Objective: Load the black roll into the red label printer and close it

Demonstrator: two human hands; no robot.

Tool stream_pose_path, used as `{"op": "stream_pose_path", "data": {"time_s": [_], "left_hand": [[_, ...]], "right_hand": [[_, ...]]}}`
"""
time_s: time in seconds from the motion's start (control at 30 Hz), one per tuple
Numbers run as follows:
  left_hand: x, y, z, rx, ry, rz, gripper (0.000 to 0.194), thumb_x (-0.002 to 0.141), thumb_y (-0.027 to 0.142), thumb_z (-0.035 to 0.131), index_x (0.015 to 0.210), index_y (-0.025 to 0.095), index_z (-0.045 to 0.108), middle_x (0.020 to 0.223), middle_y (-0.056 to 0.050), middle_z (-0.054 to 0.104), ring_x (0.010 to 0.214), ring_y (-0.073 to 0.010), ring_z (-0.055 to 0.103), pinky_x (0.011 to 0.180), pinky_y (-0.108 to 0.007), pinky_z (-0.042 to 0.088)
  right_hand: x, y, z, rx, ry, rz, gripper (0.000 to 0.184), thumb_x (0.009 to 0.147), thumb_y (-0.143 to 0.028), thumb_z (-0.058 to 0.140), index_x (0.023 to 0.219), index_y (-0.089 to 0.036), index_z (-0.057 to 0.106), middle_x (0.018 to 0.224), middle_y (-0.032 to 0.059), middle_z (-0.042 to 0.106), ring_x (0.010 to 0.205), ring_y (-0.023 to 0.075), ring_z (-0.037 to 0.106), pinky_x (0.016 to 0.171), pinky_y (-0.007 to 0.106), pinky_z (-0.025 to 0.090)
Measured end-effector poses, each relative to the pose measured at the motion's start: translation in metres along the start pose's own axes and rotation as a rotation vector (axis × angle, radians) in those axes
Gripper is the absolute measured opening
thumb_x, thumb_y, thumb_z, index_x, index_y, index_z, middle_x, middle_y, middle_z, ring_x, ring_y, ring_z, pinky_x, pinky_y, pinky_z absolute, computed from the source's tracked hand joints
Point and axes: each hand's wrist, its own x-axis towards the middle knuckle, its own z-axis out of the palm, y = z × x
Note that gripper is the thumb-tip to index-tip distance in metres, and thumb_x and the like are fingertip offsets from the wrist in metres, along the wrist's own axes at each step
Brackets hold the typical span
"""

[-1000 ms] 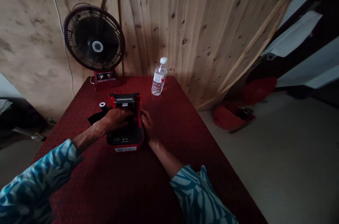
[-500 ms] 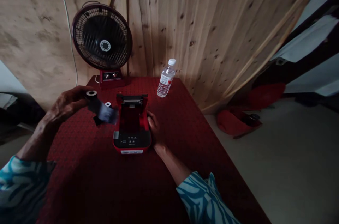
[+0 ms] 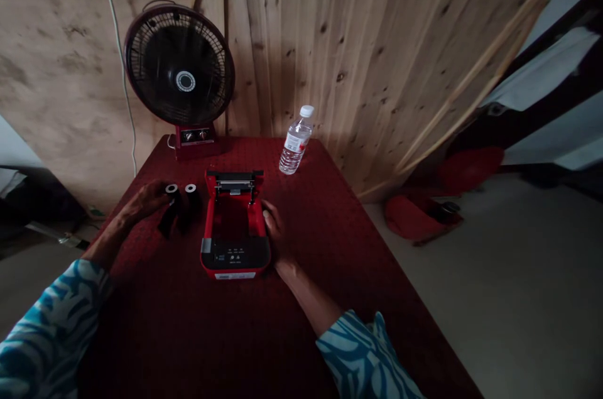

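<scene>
1. Hands: the left hand and the right hand are apart, with the printer between them. Neither is clamped on anything that the view confirms.
2. Left hand: the fingers lie against the left roll. Whether they grip it cannot be determined.
3. Right hand: the fingers are curled against the right wall of the printer, near its front corner. Whether they grip it cannot be determined.
4. Printer: red and black, it sits flat on the table between the hands. Its lid stands open at the far end, and its red compartment faces up.
5. Rolls: the left roll and the right roll stand just beside each other, ahead of the left hand and left of the printer. Both are black with white cores, and dark strips trail from them toward the left hand.
6. Nearby items: ahead of the right hand, beyond the printer, stands the bottle, upright near the far edge. Ahead of the left hand, the fan stands at the far edge against the wood panel.
7. Edges and room: the table extends well past the right hand to its right edge, and a stretch of red cloth lies between the two forearms, in front of the printer. The left hand is nearer the left edge, and the floor lies beyond both edges. The red bag lies on the floor, right of the right hand.
</scene>
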Motion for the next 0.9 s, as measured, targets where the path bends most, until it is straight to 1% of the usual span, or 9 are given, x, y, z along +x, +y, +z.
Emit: {"op": "stream_pose_path", "data": {"time_s": [0.1,0.17,0.33,0.47,0.57,0.63,0.77,0.83,0.9], "left_hand": [[0.0,0.01,-0.005,0.098,-0.045,0.057,0.042,0.065,0.048,0.069,0.096,0.02,0.068,0.107,-0.01,0.072,0.105,-0.0353,0.063,0.089,-0.041,0.049],[0.002,0.017,-0.004,0.147,-0.063,0.082,0.04,0.067,0.047,0.069,0.097,0.022,0.069,0.113,-0.011,0.07,0.109,-0.0355,0.062,0.092,-0.041,0.048],[0.011,0.03,0.017,0.246,-0.061,0.12,0.027,0.057,0.034,0.074,0.082,0.024,0.071,0.096,-0.011,0.072,0.109,-0.0398,0.061,0.097,-0.05,0.043],[0.007,0.04,0.024,0.249,-0.049,0.148,0.017,0.058,0.033,0.073,0.073,0.025,0.068,0.09,-0.007,0.072,0.109,-0.0386,0.06,0.101,-0.051,0.038],[-0.004,0.045,0.014,0.207,-0.055,0.143,0.024,0.061,0.037,0.071,0.08,0.023,0.069,0.081,-0.005,0.07,0.09,-0.0334,0.064,0.088,-0.045,0.047],[-0.015,0.048,0.003,0.152,-0.052,0.14,0.031,0.066,0.043,0.068,0.089,0.021,0.066,0.083,-0.004,0.07,0.082,-0.0289,0.065,0.077,-0.039,0.051],[-0.04,0.062,-0.015,-0.008,-0.042,0.13,0.04,0.069,0.052,0.067,0.094,0.022,0.061,0.089,-0.006,0.072,0.083,-0.0266,0.067,0.071,-0.034,0.053],[-0.053,0.075,-0.016,-0.087,-0.096,0.144,0.044,0.068,0.053,0.072,0.098,0.021,0.065,0.092,-0.007,0.073,0.086,-0.0269,0.068,0.072,-0.033,0.054],[-0.062,0.091,-0.009,-0.105,-0.215,0.185,0.045,0.069,0.049,0.075,0.103,0.02,0.069,0.099,-0.008,0.074,0.091,-0.0269,0.068,0.077,-0.033,0.054]], "right_hand": [[0.001,0.001,0.0,0.004,-0.003,-0.011,0.033,0.084,-0.045,0.055,0.109,-0.028,0.068,0.117,0.0017,0.072,0.113,0.0225,0.062,0.101,0.039,0.046],[0.001,0.001,-0.001,-0.001,-0.005,-0.006,0.033,0.084,-0.044,0.055,0.109,-0.028,0.068,0.117,0.0016,0.071,0.114,0.0224,0.061,0.102,0.039,0.045],[0.0,0.0,-0.001,-0.016,0.006,0.0,0.033,0.084,-0.043,0.055,0.11,-0.027,0.068,0.119,0.0021,0.071,0.116,0.0224,0.061,0.104,0.04,0.044],[0.0,-0.001,-0.001,-0.025,0.007,-0.002,0.033,0.083,-0.043,0.054,0.109,-0.027,0.068,0.119,0.0024,0.071,0.116,0.0226,0.061,0.103,0.04,0.044],[0.001,-0.001,-0.001,-0.026,0.003,0.006,0.034,0.083,-0.043,0.054,0.109,-0.027,0.068,0.119,0.0026,0.071,0.116,0.0229,0.061,0.103,0.04,0.044],[0.002,0.0,0.0,-0.018,-0.001,0.0,0.034,0.083,-0.044,0.054,0.109,-0.027,0.068,0.118,0.0026,0.071,0.115,0.0228,0.061,0.103,0.04,0.044],[0.002,0.002,0.001,0.014,0.009,-0.014,0.035,0.082,-0.046,0.055,0.107,-0.026,0.068,0.115,0.0027,0.072,0.113,0.0226,0.061,0.101,0.039,0.045],[0.001,0.001,0.002,0.031,0.011,0.005,0.036,0.081,-0.047,0.056,0.107,-0.026,0.068,0.115,0.0028,0.072,0.112,0.0226,0.062,0.1,0.038,0.045],[0.001,-0.002,0.003,0.049,0.007,0.036,0.036,0.081,-0.047,0.056,0.108,-0.025,0.067,0.115,0.0028,0.071,0.113,0.0228,0.061,0.099,0.038,0.046]]}}
